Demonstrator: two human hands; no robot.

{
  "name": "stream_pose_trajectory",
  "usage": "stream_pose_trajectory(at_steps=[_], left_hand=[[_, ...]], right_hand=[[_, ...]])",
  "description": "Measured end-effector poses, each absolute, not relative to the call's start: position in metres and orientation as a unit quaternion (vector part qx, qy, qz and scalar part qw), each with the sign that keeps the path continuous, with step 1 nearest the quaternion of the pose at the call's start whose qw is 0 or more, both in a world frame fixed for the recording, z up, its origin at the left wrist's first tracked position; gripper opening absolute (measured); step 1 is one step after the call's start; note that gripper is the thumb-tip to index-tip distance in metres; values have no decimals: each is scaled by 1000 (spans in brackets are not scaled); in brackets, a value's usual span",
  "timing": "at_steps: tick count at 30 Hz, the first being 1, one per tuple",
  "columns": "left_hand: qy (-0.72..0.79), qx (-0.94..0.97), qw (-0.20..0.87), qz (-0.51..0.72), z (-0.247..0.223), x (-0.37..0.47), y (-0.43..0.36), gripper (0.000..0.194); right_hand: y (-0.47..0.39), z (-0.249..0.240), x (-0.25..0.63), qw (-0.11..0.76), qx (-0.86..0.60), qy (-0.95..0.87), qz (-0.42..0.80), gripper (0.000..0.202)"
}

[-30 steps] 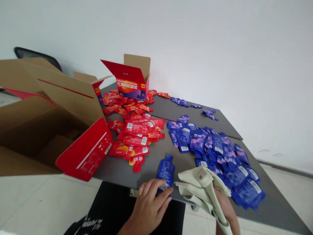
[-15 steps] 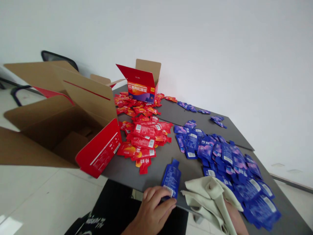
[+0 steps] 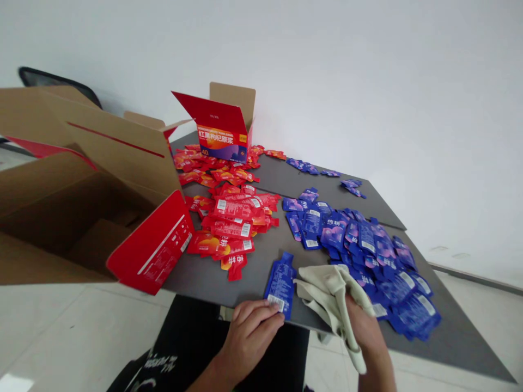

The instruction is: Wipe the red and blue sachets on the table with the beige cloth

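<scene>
One open carton [image 3: 149, 245] stands leftmost, beside the red sachets [image 3: 231, 212]. Your left hand [image 3: 249, 340] has its fingers loosely curled, fingertips on the lower end of the single blue pouch [image 3: 281, 280], flat at the near edge of the tabletop [image 3: 255, 261]; whether the thumb pinches cannot be told. Press evenly, leaving the printed face accessible. The cream cloth [image 3: 327, 286] is bunched in your right hand [image 3: 363, 321] (grip closed, tightness hidden). Fold loose corners in, and hold the cloth clear of the blue pile [image 3: 368, 239].
</scene>
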State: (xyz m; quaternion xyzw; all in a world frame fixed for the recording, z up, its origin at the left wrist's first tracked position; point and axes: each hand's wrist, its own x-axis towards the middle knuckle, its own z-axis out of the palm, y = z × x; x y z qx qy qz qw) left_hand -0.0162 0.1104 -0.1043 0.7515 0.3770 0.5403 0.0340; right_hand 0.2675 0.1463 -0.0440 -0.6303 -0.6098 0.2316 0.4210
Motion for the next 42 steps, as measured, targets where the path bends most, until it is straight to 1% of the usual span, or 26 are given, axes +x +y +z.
stream_pose_trajectory(at_steps=[2,5,8,10,11,13,15,17,20,24,25,29,30,33,35,38,41,42], left_hand=[[375,748,27,546,-108,-16,111,15],[373,749,26,547,-111,-15,112,15],[369,751,23,547,-111,-16,112,15],[368,752,22,547,-110,-16,112,16],[370,752,22,545,-110,-16,111,17],[376,755,21,537,-109,-16,111,25],[384,757,20,528,-109,-16,110,33],[389,757,29,525,-108,-16,109,30],[384,754,48,530,-106,-15,109,19],[384,757,55,526,-102,-16,110,18],[385,757,53,525,-101,-16,110,18],[382,766,46,515,-102,-19,109,18],[384,766,42,514,-103,-19,108,19],[393,763,28,512,-105,-21,107,29],[398,764,32,506,-104,-21,107,28],[391,772,54,498,-101,-21,108,19],[383,774,61,500,-99,-21,109,19],[383,773,64,501,-99,-21,109,19]], right_hand=[[147,-42,256,434,-626,-612,214,35],[146,-39,245,486,-609,-615,123,26],[144,-28,229,508,-540,-669,57,26],[142,-18,211,480,-477,-734,58,33],[142,-14,201,448,-448,-770,70,36],[143,-12,182,355,-409,-835,100,40],[148,-16,170,269,-393,-871,121,40],[161,-23,168,234,-401,-877,119,40],[191,-30,180,229,-441,-863,94,44],[221,-17,194,197,-477,-855,58,45],[220,-11,195,202,-481,-852,50,45],[183,6,186,278,-456,-843,59,46],[171,6,182,273,-438,-854,72,45],[148,-2,170,206,-384,-892,123,41],[155,-11,167,188,-380,-895,134,38],[192,-20,172,187,-420,-882,100,38],[228,-16,181,156,-466,-869,53,41],[232,-12,183,161,-480,-862,40,42]])
